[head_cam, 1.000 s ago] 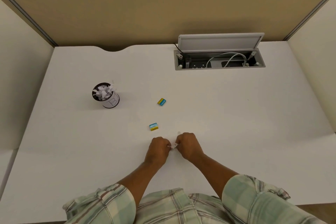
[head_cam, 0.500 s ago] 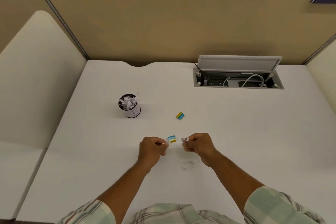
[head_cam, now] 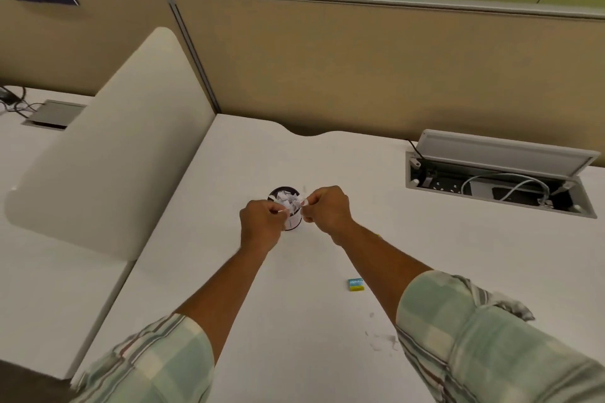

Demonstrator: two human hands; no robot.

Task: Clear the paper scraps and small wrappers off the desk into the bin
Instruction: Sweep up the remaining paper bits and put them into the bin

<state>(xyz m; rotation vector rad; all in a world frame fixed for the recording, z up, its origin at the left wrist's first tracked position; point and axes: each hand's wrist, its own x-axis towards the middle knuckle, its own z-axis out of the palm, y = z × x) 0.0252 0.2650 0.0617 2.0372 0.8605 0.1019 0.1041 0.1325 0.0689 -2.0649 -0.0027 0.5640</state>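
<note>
A small dark bin point(head_cam: 284, 192) stuffed with white paper scraps stands on the white desk point(head_cam: 327, 170). My left hand point(head_cam: 262, 226) and my right hand point(head_cam: 325, 209) hover just over its near side, each pinching a small white paper scrap between thumb and fingertips. Both hands partly hide the bin's front wall. A blue and yellow wrapper point(head_cam: 355, 284) lies on the desk to the right of my right forearm. A second wrapper is mostly hidden behind that forearm.
An open cable box point(head_cam: 491, 180) with white cords sits at the desk's back right. A rounded cream divider point(head_cam: 114, 154) stands along the left edge. Faint grey smudges point(head_cam: 381, 342) mark the desk near my right sleeve.
Both hands rose from the desk's front area and travelled to the bin, each carrying a paper scrap. The camera view swung left and tilted up.
</note>
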